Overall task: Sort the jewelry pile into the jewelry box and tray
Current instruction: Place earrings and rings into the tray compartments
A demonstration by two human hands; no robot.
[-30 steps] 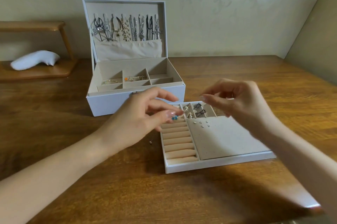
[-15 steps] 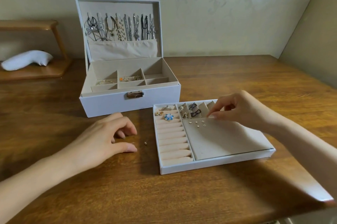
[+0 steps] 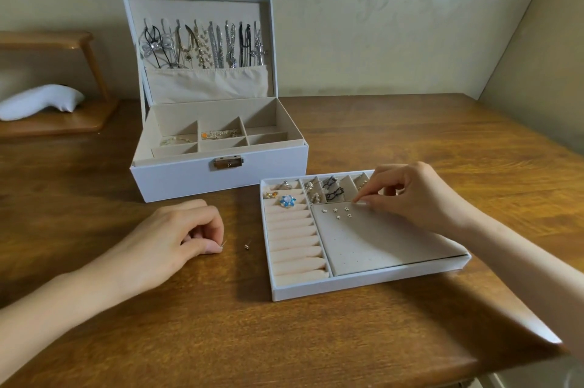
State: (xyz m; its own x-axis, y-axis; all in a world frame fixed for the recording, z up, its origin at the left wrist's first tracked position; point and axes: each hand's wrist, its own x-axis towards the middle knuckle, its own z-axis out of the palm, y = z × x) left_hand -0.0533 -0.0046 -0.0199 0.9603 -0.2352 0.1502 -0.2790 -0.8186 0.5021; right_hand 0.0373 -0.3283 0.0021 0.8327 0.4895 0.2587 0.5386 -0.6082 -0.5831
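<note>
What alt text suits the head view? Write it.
The right hand pinches a small piece over the tray, at its earring pad; the left hand pinches a stud on the wooden table. An open white jewelry box stands behind.

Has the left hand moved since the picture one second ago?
Yes. The left hand has gone leftward and down: from above the far left corner of the white square tray to the brown wooden table beside it, pinching a small metal stud.
</note>
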